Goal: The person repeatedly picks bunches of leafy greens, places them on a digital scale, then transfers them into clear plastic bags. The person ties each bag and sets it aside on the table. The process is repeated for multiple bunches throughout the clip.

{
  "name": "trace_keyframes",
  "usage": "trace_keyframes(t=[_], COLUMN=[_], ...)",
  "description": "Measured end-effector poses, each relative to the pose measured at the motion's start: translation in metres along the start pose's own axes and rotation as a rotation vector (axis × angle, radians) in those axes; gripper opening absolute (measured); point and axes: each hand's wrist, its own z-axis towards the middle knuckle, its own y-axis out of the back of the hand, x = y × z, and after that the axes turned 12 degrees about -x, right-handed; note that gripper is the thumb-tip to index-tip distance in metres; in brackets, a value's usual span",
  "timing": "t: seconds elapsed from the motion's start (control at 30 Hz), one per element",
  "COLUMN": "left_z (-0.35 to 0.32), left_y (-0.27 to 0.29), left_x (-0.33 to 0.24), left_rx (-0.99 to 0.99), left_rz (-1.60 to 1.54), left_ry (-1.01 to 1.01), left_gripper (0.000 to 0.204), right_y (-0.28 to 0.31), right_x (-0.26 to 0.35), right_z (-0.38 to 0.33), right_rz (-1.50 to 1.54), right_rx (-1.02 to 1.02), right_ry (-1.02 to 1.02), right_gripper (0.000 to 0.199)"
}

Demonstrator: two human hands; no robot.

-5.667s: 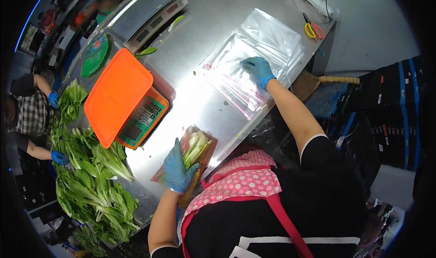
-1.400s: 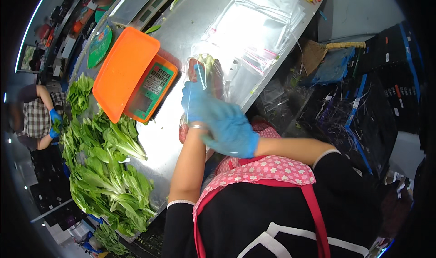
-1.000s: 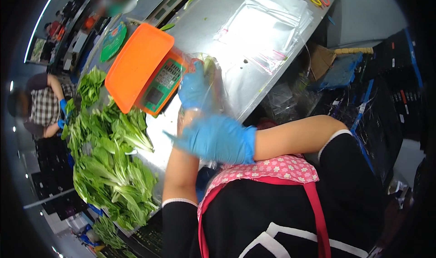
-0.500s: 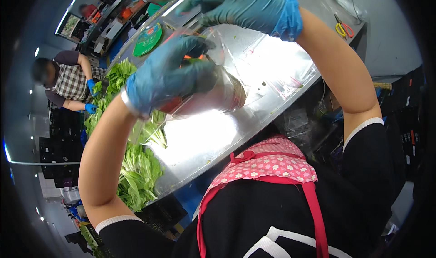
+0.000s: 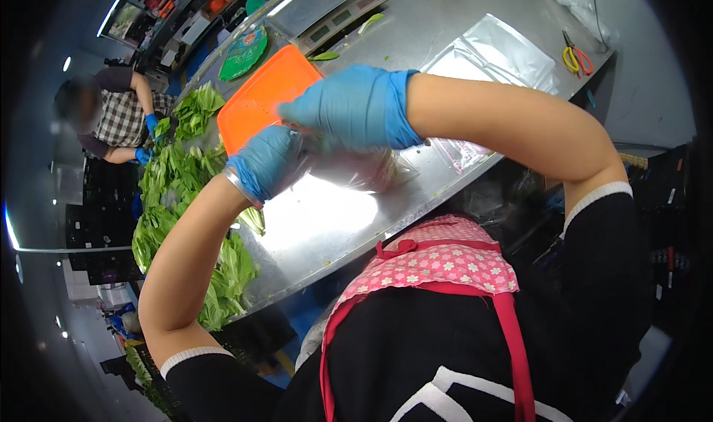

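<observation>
Both my hands wear blue gloves and are raised above the steel table (image 5: 327,229). My left hand (image 5: 261,162) and my right hand (image 5: 355,109) grip a clear plastic bag (image 5: 356,171) with leafy greens inside. The bag hangs between them, bulging to the right under my right hand. The bag's contents are blurred by the plastic.
An orange tray (image 5: 256,99) sits on a scale behind my hands. A stack of clear bags (image 5: 490,58) lies at the right, scissors (image 5: 575,54) beyond it. Loose green vegetables (image 5: 178,199) are piled along the left edge. Another person (image 5: 111,118) in blue gloves works at the far left.
My hands have lowered a little with the bag and my right hand now sits on top of it. The view has tilted back toward the table.
</observation>
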Motion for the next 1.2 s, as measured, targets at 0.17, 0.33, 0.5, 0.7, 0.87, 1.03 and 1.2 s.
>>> trace_keyframes(t=[0.17, 0.33, 0.5, 0.7, 0.87, 1.03, 1.2], left_z=[-0.002, 0.0, -0.044, -0.33, -0.262, -0.229, -0.113], left_y=[0.034, -0.02, 0.058, 0.035, -0.147, -0.214, -0.043], left_x=[0.003, 0.003, 0.041, 0.145, 0.092, 0.071, 0.054], left_rx=[-0.481, -0.396, -0.77, -1.479, -1.011, -0.138, -0.996], left_rz=[-0.314, -0.322, -0.668, -0.566, -1.082, -0.27, -0.396], left_ry=[-0.113, -0.032, 0.044, 0.241, 0.525, 0.36, -0.147], left_gripper=[0.019, 0.015, 0.019, 0.031, 0.038, 0.044, 0.048], right_y=[0.034, -0.001, 0.022, 0.016, 0.039, 0.033, 0.034], right_x=[-0.014, -0.029, -0.041, -0.085, -0.046, -0.06, -0.057], right_z=[-0.002, -0.031, -0.042, -0.049, -0.013, 0.01, 0.009], right_rz=[0.106, -0.077, 0.101, 0.513, 0.115, 0.21, 0.063], right_rx=[-0.26, -0.079, -0.264, -0.184, -0.094, 0.025, 0.23], right_ry=[0.252, 0.043, -0.032, -0.13, -0.658, -0.707, -0.502], right_gripper=[0.025, 0.013, 0.016, 0.023, 0.031, 0.026, 0.015])
